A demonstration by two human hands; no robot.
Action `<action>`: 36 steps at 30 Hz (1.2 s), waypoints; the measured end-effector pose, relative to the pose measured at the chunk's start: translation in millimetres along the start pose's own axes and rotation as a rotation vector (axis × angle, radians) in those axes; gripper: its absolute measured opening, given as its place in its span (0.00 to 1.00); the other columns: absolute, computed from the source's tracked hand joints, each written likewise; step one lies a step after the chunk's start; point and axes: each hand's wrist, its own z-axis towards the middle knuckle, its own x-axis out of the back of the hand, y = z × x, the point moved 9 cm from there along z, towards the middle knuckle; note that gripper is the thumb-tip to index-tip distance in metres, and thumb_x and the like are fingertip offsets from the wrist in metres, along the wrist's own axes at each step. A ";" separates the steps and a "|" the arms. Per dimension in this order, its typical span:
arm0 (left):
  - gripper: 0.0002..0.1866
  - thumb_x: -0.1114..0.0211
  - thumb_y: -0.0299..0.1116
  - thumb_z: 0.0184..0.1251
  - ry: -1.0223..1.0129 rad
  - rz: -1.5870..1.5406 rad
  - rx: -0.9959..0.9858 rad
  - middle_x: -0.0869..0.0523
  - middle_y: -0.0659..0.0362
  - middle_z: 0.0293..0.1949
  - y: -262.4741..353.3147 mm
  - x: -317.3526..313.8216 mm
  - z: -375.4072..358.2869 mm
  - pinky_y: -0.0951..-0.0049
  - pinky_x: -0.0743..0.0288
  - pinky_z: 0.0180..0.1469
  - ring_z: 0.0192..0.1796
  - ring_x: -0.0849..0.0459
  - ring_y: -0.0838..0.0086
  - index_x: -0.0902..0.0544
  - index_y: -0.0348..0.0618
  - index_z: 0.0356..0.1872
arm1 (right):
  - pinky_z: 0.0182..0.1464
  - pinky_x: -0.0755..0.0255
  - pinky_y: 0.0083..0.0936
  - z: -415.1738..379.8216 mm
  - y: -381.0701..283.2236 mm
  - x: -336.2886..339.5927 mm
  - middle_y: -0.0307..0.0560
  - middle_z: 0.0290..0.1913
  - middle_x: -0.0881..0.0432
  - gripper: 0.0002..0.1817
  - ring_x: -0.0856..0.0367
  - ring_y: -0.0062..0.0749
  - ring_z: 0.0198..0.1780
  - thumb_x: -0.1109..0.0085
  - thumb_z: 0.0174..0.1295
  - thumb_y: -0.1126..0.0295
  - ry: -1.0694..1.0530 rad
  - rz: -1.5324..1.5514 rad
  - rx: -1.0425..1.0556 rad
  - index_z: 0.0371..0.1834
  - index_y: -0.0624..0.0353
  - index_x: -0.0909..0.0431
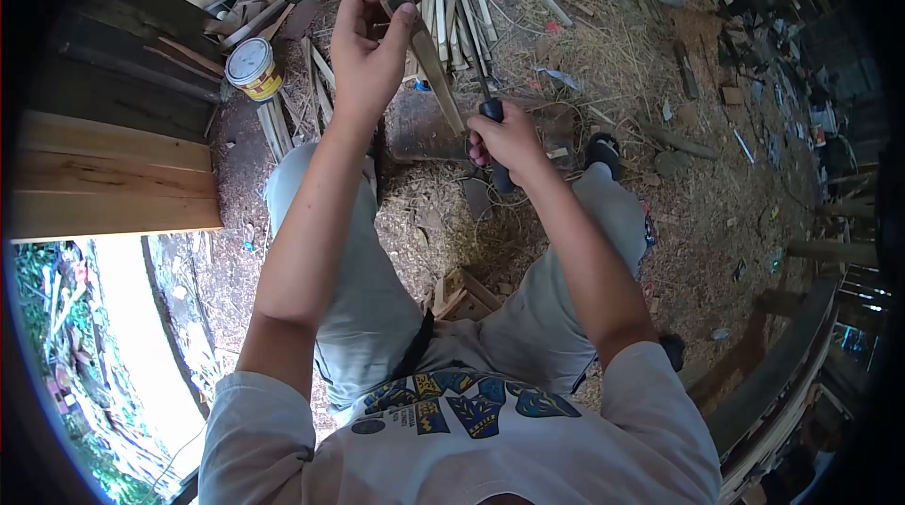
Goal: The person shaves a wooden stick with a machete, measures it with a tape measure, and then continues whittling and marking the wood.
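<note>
My left hand is raised in front of me, thumb and fingers closed around the upper end of a flat wooden strip. The strip slants down to the right, its lower end close to my right hand. That hand is wrapped around the black handle of a long, thin-bladed knife. Its narrow dark blade points away from me, just right of the strip. Beneath both hands a thick wooden block lies on the ground between my feet.
Several cut wooden strips lie on the ground ahead. A yellow bucket with a white lid stands at left by stacked boards. Shavings cover the dirt floor. Below my knees sits a small wooden piece.
</note>
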 end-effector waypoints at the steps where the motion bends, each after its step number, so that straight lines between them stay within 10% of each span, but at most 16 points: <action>1: 0.11 0.34 0.22 0.75 0.007 -0.038 0.001 0.13 0.59 0.42 -1.1 -1.2 -0.6 0.77 0.19 0.46 0.47 0.13 0.78 0.28 0.40 0.49 | 0.22 0.28 0.26 -3.0 -2.6 -4.4 0.39 0.26 0.20 0.09 0.21 0.25 0.22 0.35 0.69 0.71 -0.012 0.034 -0.007 0.36 0.58 0.27; 16: 0.09 0.39 0.23 0.70 -0.103 -0.445 0.179 0.20 0.60 0.40 -6.6 -4.5 -12.2 0.69 0.23 0.46 0.41 0.18 0.73 0.30 0.46 0.44 | 0.28 0.30 0.24 1.1 -2.1 -25.2 0.37 0.23 0.20 0.13 0.23 0.20 0.22 0.28 0.64 0.62 0.009 -0.420 0.206 0.31 0.59 0.19; 23: 0.24 0.39 0.56 0.77 -0.502 -0.192 0.108 0.37 0.66 0.27 13.9 -13.2 -35.4 0.66 0.32 0.41 0.31 0.34 0.73 0.34 0.46 0.35 | 0.34 0.25 0.35 -18.2 3.6 -40.0 0.48 0.24 0.15 0.21 0.16 0.34 0.27 0.27 0.59 0.54 -0.048 -0.303 0.229 0.30 0.66 0.15; 27: 0.18 0.39 0.43 0.77 -0.565 -0.165 0.035 0.32 0.61 0.25 21.5 -10.7 -52.5 0.69 0.30 0.36 0.29 0.32 0.74 0.32 0.42 0.32 | 0.30 0.29 0.29 -40.9 -6.6 -40.7 0.38 0.20 0.21 0.19 0.22 0.23 0.23 0.28 0.62 0.54 -0.133 -0.342 0.184 0.32 0.61 0.17; 36: 0.27 0.47 0.56 0.80 -0.479 -0.449 0.137 0.41 0.67 0.16 11.5 -3.4 -62.7 0.70 0.50 0.25 0.20 0.44 0.76 0.37 0.49 0.24 | 0.32 0.27 0.31 -39.2 22.0 -56.6 0.45 0.23 0.17 0.18 0.20 0.27 0.25 0.30 0.62 0.58 -0.249 -0.192 0.022 0.34 0.67 0.16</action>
